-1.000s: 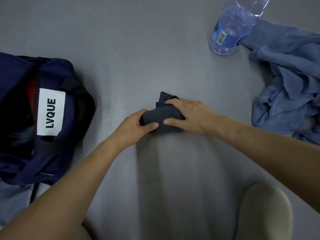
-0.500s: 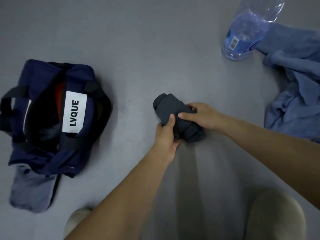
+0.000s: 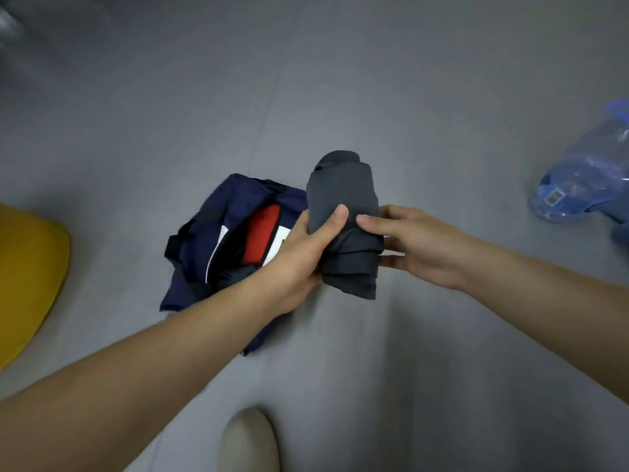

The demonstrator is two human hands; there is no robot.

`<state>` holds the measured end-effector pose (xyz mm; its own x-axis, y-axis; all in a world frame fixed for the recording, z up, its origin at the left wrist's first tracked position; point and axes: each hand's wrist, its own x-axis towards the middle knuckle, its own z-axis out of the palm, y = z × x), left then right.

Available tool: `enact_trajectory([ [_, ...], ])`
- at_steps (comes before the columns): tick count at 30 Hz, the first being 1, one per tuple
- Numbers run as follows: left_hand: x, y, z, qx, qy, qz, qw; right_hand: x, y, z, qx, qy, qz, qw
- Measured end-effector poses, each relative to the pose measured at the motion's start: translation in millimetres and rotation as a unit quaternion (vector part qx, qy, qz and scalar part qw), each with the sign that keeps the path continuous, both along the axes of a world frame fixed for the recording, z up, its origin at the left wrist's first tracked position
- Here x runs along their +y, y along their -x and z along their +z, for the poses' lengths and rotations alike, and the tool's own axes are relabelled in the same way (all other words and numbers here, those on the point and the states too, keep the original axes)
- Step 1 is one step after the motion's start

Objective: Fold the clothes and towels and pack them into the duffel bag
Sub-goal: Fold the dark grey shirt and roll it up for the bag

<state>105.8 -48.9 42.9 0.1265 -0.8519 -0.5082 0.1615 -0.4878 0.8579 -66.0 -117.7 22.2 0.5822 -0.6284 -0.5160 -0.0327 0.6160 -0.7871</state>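
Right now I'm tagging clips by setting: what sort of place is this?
Probably a plain indoor room, maybe a home or studio: seamed grey floor, an open bag lying on it, a water bottle at the right. The left hand and right hand hold a rolled garment.

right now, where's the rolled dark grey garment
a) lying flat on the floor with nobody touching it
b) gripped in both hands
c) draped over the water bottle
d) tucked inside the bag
B: the left hand curls round the rolled dark grey garment and the right hand pinches its other side, holding it beside the open duffel bag, not inside it.
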Motion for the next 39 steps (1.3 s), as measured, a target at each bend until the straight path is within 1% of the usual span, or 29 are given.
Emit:
enact_trajectory([
  [4, 19.9, -45.2, -16.3, 0.039, 0.020, 0.084, 0.996, 12.4, -68.9, -7.8, 0.043, 0.039, 0.006, 0.998],
  [8, 32.4, -110.2, -35.0, 0.037, 0.015, 0.128, 0.991, 30.6, -131.1, -31.1, 0.029, 0.004, -0.006, 1.000],
  [10, 34.2, -147.8, -41.4, 0.019, 0.012, 0.171, 0.985, 34.2, -150.1, -47.5, 0.044, -0.005, -0.043, 0.998],
  [12, 33.6, -180.4, -46.9, -0.010, 0.011, 0.188, 0.982, 37.1, -162.6, -67.5, 0.086, -0.004, -0.113, 0.990],
  [13, 33.7, -192.8, -50.4, -0.032, 0.009, 0.183, 0.983, 39.7, -167.7, -77.1, 0.119, 0.014, -0.137, 0.983],
  [15, 33.0, -208.9, -62.1, -0.071, 0.001, 0.163, 0.984, 43.2, -178.9, -101.2, 0.190, 0.047, -0.163, 0.967],
  [16, 33.3, -213.5, -69.4, -0.086, -0.008, 0.150, 0.985, 45.3, -184.1, -109.6, 0.222, 0.048, -0.167, 0.959],
  [17, 34.5, -216.8, -77.2, -0.100, -0.018, 0.139, 0.985, 46.9, -190.0, -117.9, 0.246, 0.038, -0.161, 0.955],
  [20, 45.8, -230.0, -94.9, -0.155, -0.039, 0.120, 0.980, 52.3, -206.2, -134.2, 0.271, 0.004, -0.119, 0.955],
  [22, 55.3, -241.2, -100.1, -0.168, -0.053, 0.121, 0.977, 53.0, -219.4, -135.1, 0.295, 0.023, -0.103, 0.950],
  [24, 61.8, -243.8, -102.4, -0.179, -0.056, 0.119, 0.975, 48.8, -234.7, -132.9, 0.336, 0.046, -0.088, 0.937],
  [26, 62.4, -235.1, -110.0, -0.199, -0.056, 0.102, 0.973, 41.1, -251.4, -128.5, 0.346, 0.044, -0.074, 0.934],
  [28, 61.7, -220.0, -122.9, -0.202, -0.055, 0.089, 0.974, 34.0, -262.7, -131.7, 0.349, 0.035, -0.072, 0.934],
  [30, 59.2, -207.7, -136.2, -0.191, -0.057, 0.093, 0.976, 26.6, -259.8, -141.2, 0.364, 0.030, -0.092, 0.926],
  [32, 56.1, -200.8, -140.9, -0.179, -0.059, 0.081, 0.979, 21.2, -244.9, -151.0, 0.384, 0.066, -0.101, 0.915],
  [35, 50.9, -193.9, -139.1, -0.170, -0.058, 0.024, 0.983, 21.3, -220.3, -159.9, 0.422, 0.081, -0.037, 0.902],
  [36, 50.1, -190.6, -138.3, -0.161, -0.057, 0.024, 0.985, 25.7, -213.5, -161.8, 0.432, 0.084, -0.003, 0.898],
  [39, 44.6, -187.6, -132.2, -0.139, -0.044, 0.070, 0.987, 41.8, -198.7, -161.3, 0.458, 0.114, 0.087, 0.877],
])
